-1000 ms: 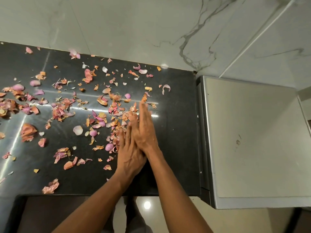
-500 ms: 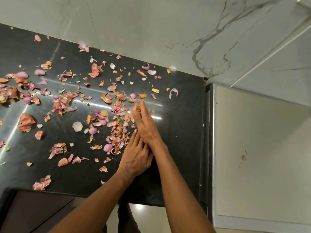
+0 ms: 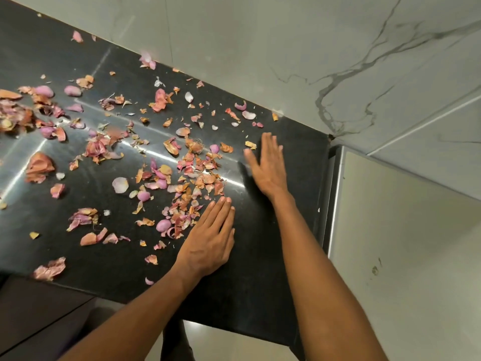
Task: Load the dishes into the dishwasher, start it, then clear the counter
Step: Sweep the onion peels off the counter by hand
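Onion peels (image 3: 197, 178), dry, papery and feather-light, lie scattered across the black counter (image 3: 260, 282); left hand (image 3: 208, 241) and right hand (image 3: 268, 165), both flat and empty, would best sweep rather than pinch them.

Black polished counter (image 3: 273, 256), seen from above. Pink and orange onion peels (image 3: 197, 178) lie scattered from centre toward 9 o'clock.
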A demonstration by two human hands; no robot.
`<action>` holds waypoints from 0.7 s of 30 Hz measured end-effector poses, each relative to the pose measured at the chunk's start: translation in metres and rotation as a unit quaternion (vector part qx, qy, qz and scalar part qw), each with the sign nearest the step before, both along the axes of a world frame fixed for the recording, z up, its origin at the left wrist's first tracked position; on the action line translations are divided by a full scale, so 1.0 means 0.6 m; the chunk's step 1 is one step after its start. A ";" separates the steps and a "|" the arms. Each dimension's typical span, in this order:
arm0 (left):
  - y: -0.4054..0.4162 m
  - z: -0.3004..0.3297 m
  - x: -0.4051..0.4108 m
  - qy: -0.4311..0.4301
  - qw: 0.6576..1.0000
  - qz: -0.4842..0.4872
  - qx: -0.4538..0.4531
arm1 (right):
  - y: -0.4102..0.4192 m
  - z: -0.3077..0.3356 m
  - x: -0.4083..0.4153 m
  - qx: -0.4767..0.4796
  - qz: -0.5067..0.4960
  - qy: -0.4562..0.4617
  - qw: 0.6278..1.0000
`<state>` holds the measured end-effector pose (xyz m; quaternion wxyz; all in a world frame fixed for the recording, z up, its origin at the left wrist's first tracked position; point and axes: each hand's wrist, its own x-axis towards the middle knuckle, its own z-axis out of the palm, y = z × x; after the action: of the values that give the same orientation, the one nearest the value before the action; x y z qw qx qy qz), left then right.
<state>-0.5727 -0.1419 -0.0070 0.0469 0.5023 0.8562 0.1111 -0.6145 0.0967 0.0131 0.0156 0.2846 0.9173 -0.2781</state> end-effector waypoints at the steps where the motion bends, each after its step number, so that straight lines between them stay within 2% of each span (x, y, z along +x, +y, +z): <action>1: 0.000 -0.001 0.000 0.000 1.000 0.001 0.002 | -0.027 0.008 -0.004 -0.030 0.013 0.007 0.999; 3: 0.000 -0.002 0.000 -0.007 1.000 0.000 0.001 | -0.077 0.024 -0.007 -0.113 0.047 0.029 0.992; 6: -0.002 -0.005 -0.001 -0.007 1.000 -0.001 -0.002 | -0.116 0.041 0.000 -0.104 0.103 0.147 0.978; 8: -0.002 -0.005 -0.001 -0.011 1.000 -0.003 -0.006 | -0.099 0.047 -0.008 -0.068 0.048 0.234 0.969; 10: -0.002 -0.005 0.000 -0.010 1.000 -0.001 -0.008 | -0.057 0.046 -0.024 -0.017 -0.035 0.269 0.962; 11: -0.002 -0.005 0.000 -0.010 1.000 0.000 -0.011 | -0.028 0.043 -0.035 -0.005 -0.067 0.251 0.966; 13: -0.001 -0.005 0.000 -0.013 1.000 -0.002 -0.017 | 0.021 0.028 -0.055 -0.027 -0.102 0.129 0.986; 15: 0.000 -0.004 -0.001 -0.015 1.000 -0.002 -0.020 | 0.034 0.004 -0.066 0.013 -0.061 -0.027 0.998; 16: 0.000 -0.002 -0.001 -0.016 1.000 -0.002 -0.022 | 0.025 -0.005 -0.068 0.048 -0.017 -0.074 0.996; 18: 0.001 0.001 -0.001 -0.013 1.000 -0.002 -0.021 | -0.015 -0.006 -0.069 0.043 0.066 -0.065 0.995; 21: 0.001 0.005 -0.003 -0.005 1.000 -0.009 -0.020 | -0.081 0.014 -0.058 -0.085 0.138 -0.013 0.987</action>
<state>-0.5745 -0.1412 -0.0043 0.0620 0.5083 0.8535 0.0965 -0.6494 0.0481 0.0218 0.0896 0.1565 0.9206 -0.3464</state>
